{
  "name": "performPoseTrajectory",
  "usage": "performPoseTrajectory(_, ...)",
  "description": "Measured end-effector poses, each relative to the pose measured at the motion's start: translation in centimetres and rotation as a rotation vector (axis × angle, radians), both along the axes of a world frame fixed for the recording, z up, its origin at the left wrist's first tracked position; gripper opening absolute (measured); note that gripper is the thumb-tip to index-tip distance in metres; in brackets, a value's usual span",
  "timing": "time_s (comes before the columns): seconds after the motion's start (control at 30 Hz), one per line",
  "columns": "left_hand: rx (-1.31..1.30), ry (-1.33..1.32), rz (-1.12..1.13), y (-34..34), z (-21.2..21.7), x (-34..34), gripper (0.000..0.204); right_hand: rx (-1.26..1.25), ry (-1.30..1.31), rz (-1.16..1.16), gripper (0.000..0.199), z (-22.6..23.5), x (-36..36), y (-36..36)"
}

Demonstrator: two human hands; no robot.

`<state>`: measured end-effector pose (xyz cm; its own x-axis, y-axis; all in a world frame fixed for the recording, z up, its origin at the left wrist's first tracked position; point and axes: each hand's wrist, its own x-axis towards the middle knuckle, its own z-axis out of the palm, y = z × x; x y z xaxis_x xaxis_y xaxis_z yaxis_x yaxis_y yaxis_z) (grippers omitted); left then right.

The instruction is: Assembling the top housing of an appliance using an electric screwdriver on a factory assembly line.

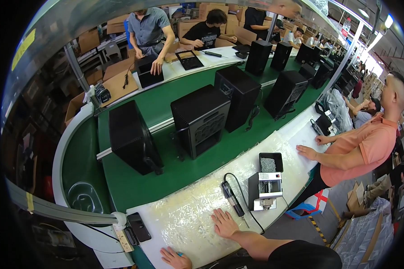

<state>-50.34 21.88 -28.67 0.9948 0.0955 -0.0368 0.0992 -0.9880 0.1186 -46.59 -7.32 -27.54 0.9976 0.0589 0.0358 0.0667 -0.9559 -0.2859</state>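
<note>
My left hand (176,258) lies flat at the near edge of the film-covered worktop (179,208), fingers spread, with something small and blue at one finger. Further right, my right hand (224,223) also rests palm down on the film, fingers stretched and holding nothing. Just beyond it lies a corded electric screwdriver (232,197), its bit pointing toward me. To the right of that tool stands a small silver-and-black box-shaped machine (265,190), probably a screw feeder. A black tray of small screws (268,164) sits behind it.
Black tower-shaped cases (202,119) with trailing cables stand along the green conveyor (166,181). A dark phone (139,226) lies by the metal post at left. A person in an orange shirt (354,157) is at my right; several others work across the belt.
</note>
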Motion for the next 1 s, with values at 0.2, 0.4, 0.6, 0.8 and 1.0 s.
performPoseTrajectory(0.2, -0.002, -0.013, 0.0, -0.02, 0.08, 0.01, 0.053, 0.011, 0.001, 0.002, 0.054, -0.14, -0.07, 0.03)
performPoseTrajectory(0.4, 0.019, -0.059, -0.01, -0.12, 0.15, 0.08, 0.052, -0.002, 0.013, 0.001, 0.054, -0.34, -0.09, 0.05)
performPoseTrajectory(0.6, 0.005, -0.052, -0.004, -0.24, 0.46, 0.12, 0.052, -0.012, 0.013, 0.003, 0.054, -0.36, -0.11, 0.01)
performPoseTrajectory(0.8, 0.009, -0.046, -0.012, 0.07, -0.12, -0.03, 0.053, -0.004, 0.012, 0.001, 0.053, -0.27, -0.08, 0.05)
performPoseTrajectory(1.0, 0.004, -0.036, -0.015, 0.12, -0.11, 0.02, 0.054, -0.006, 0.008, 0.001, 0.053, -0.18, -0.02, 0.08)
